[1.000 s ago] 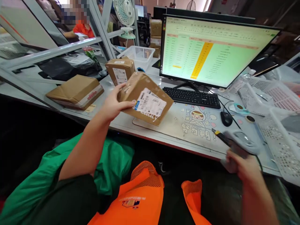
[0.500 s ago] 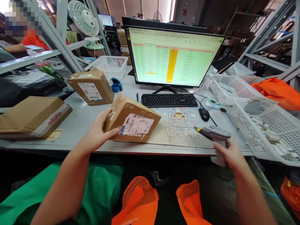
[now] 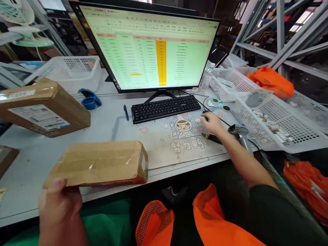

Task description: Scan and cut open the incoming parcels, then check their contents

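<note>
My left hand [image 3: 60, 201] grips the lower left end of a taped cardboard box [image 3: 102, 160], thumb on top and fingers underneath. The box is tilted at the desk's front edge, its label turned out of sight. My right hand [image 3: 214, 123] lies over a black computer mouse [image 3: 205, 115], which its fingers mostly cover. Just below that hand rests a black and yellow utility knife [image 3: 211, 137], partly hidden by the wrist. A grey barcode scanner [image 3: 242, 135] sits beside my right forearm.
A labelled cardboard box [image 3: 46, 112] stands on the left. At the back, a monitor [image 3: 151, 51] rises behind a keyboard [image 3: 166, 107]. White plastic baskets [image 3: 289, 136] line the right side. A blue lidded cup [image 3: 89, 101] and a pen [image 3: 126, 112] lie left of the keyboard.
My right hand has let go of the barcode scanner and moved up-left onto the mouse. My left hand has brought the box lower and left, turning its label away. The view has shifted.
</note>
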The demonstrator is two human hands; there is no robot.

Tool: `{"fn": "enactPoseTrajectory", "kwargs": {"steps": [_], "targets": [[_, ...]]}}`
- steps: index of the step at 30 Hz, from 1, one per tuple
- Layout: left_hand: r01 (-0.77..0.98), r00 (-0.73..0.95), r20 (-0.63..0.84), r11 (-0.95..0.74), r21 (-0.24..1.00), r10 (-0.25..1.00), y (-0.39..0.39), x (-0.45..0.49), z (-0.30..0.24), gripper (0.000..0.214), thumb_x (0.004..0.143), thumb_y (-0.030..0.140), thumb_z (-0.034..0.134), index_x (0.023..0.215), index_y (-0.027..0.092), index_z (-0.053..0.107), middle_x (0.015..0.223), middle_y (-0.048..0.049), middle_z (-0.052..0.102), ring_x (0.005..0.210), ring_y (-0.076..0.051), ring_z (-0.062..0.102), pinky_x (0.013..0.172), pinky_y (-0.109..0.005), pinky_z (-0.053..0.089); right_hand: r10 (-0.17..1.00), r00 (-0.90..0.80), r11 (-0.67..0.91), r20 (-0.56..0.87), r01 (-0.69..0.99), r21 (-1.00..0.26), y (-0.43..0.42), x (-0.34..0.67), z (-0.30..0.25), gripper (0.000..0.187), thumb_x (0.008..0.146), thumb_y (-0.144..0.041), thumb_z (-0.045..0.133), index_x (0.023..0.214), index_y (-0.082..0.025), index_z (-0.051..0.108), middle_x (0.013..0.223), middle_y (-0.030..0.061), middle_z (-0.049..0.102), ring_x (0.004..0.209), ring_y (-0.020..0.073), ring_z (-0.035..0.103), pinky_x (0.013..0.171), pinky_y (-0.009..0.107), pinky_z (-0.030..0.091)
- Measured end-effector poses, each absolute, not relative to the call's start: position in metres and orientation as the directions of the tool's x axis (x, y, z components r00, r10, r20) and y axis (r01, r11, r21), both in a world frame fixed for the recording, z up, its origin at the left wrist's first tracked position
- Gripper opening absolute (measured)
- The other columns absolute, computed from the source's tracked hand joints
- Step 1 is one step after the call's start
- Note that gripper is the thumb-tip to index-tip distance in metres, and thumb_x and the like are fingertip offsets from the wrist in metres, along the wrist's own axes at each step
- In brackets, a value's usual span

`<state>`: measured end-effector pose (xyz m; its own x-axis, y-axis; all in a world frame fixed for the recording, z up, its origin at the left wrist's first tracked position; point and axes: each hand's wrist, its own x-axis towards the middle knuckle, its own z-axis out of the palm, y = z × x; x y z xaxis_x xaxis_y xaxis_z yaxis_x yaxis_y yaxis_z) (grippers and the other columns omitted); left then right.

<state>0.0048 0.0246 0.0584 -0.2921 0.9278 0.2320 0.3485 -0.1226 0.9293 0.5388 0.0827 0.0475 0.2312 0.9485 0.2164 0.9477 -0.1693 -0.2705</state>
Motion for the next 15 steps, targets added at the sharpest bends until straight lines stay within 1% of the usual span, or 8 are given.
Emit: {"fn": "enactPoseTrajectory", "kwargs": {"steps": [2, 4, 6, 8, 10, 12, 14, 15], "targets": [[0.173, -0.356, 0.184, -0.129, 0.977, 0.916, 0.036, 0.013, 0.059, 0.08, 0.075, 0.055, 0.055, 0.155, 0.05, 0.055, 0.147, 0.0123, 0.069, 0.157, -0.04, 0.044, 0.136, -0.058, 0.034, 0.969, 0.14, -0.084, 0.204, 0.962, -0.26, 0.135, 0.509, 0.038, 0.053, 0.1, -0.035, 0.052, 0.145, -0.012, 0.066, 0.154, 0.0168, 0.063, 0.145, 0.0332, 0.049, 0.122, 0.047, 0.038], [0.059, -0.399, 0.14, -0.127, 0.99, 0.906, 0.037, 0.011, 0.053, 0.077, 0.07, 0.047, 0.059, 0.147, 0.047, 0.064, 0.148, 0.0105, 0.069, 0.155, -0.042, 0.047, 0.136, -0.061, 0.031, 0.974, 0.116, -0.065, 0.193, 0.966, -0.252, 0.168, 0.494, 0.028, 0.06, 0.101, -0.035, 0.052, 0.153, -0.006, 0.058, 0.159, 0.0208, 0.057, 0.152, 0.0393, 0.037, 0.124, 0.055, 0.031], [0.182, -0.492, 0.247, -0.179, 0.967, 0.835, 0.026, 0.007, 0.043, 0.068, 0.073, 0.044, 0.061, 0.141, 0.053, 0.066, 0.152, 0.0125, 0.065, 0.155, -0.041, 0.048, 0.133, -0.061, 0.035, 0.973, 0.128, -0.077, 0.193, 0.965, -0.249, 0.184, 0.488, 0.02, 0.064, 0.103, -0.034, 0.048, 0.157, -0.001, 0.051, 0.157, 0.026, 0.056, 0.153, 0.0437, 0.032, 0.122, 0.061, 0.028], [0.458, -0.531, 0.526, -0.297, 0.838, 0.664, 0.006, 0.011, 0.032, 0.066, 0.077, 0.042, 0.062, 0.139, 0.063, 0.062, 0.155, 0.0166, 0.061, 0.154, -0.038, 0.048, 0.13, -0.061, 0.039, 0.967, 0.141, -0.087, 0.214, 0.966, -0.245, 0.19, 0.486, 0.015, 0.066, 0.105, -0.034, 0.043, 0.16, 0.002, 0.045, 0.155, 0.0296, 0.056, 0.151, 0.0438, 0.031, 0.12, 0.063, 0.024], [0.718, -0.328, 0.778, -0.393, 0.574, 0.535, -0.014, 0.028, 0.025, 0.072, 0.076, 0.046, 0.064, 0.145, 0.066, 0.055, 0.159, 0.0139, 0.057, 0.154, -0.041, 0.047, 0.128, -0.066, 0.038, 0.964, 0.137, -0.081, 0.23, 0.968, -0.237, 0.195, 0.482, 0.014, 0.063, 0.106, -0.037, 0.042, 0.155, 0.001, 0.052, 0.15, 0.03, 0.059, 0.148, 0.0421, 0.034, 0.121, 0.063, 0.022], [0.816, -0.046, 0.835, -0.462, 0.348, 0.548, -0.028, 0.054, 0.021, 0.083, 0.074, 0.048, 0.072, 0.154, 0.058, 0.05, 0.154, 0.0009, 0.062, 0.15, -0.048, 0.05, 0.128, -0.075, 0.032, 0.964, 0.134, -0.08, 0.23, 0.97, -0.229, 0.199, 0.475, 0.017, 0.058, 0.105, -0.04, 0.042, 0.14, 0.0, 0.066, 0.144, 0.0301, 0.062, 0.144, 0.0416, 0.037, 0.121, 0.062, 0.023], [0.834, 0.09, 0.798, -0.484, 0.267, 0.596, -0.034, 0.077, 0.024, 0.089, 0.073, 0.04, 0.083, 0.156, 0.045, 0.052, 0.142, -0.012, 0.07, 0.141, -0.05, 0.058, 0.125, -0.08, 0.032, 0.962, 0.143, -0.09, 0.231, 0.97, -0.224, 0.198, 0.471, 0.024, 0.057, 0.104, -0.041, 0.044, 0.133, 0.0, 0.07, 0.147, 0.0309, 0.059, 0.143, 0.0424, 0.038, 0.121, 0.061, 0.025], [0.836, 0.095, 0.798, -0.483, 0.26, 0.595, -0.034, 0.084, 0.026, 0.085, 0.074, 0.034, 0.085, 0.154, 0.04, 0.056, 0.135, -0.0149, 0.073, 0.136, -0.049, 0.063, 0.124, -0.08, 0.033, 0.96, 0.146, -0.092, 0.237, 0.971, -0.223, 0.192, 0.473, 0.028, 0.059, 0.103, -0.041, 0.045, 0.138, 0.001, 0.066, 0.151, 0.0312, 0.056, 0.145, 0.0428, 0.038, 0.121, 0.061, 0.026]]}}
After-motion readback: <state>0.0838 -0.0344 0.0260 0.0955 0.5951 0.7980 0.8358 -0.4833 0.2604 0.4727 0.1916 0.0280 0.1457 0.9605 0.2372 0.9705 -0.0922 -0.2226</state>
